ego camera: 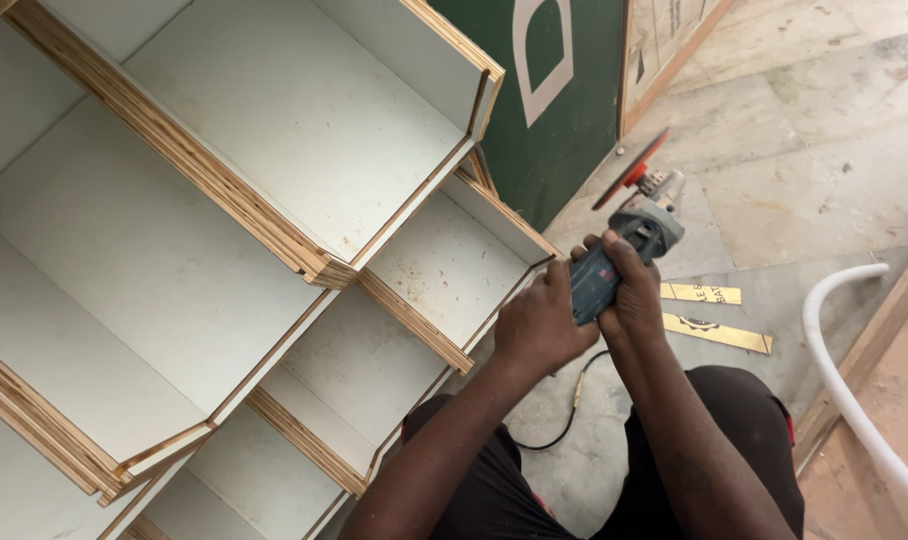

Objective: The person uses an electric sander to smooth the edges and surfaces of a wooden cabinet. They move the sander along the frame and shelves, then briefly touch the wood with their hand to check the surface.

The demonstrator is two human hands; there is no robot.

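Grinder sits clamped in both my hands, left hand and right hand wrapped round its body, red disc raised off the plywood shelf unit; next it needs lowering steadily onto an edge.

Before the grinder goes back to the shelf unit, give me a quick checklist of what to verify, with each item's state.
1. Two-handed grip: left hand and right hand both wrap the angle grinder. Ok.
2. Red disc off the work: it is in the air, apart from the shelf unit. Ok.
3. Cord: runs loose on the floor under the arms, close to the knees. Not ok.
4. Gloves: both hands bare. Not ok.
5. Disc spinning or still: cannot tell.
6. White hose and two yellow strips: lying off to the right, apart from the disc. Ok.
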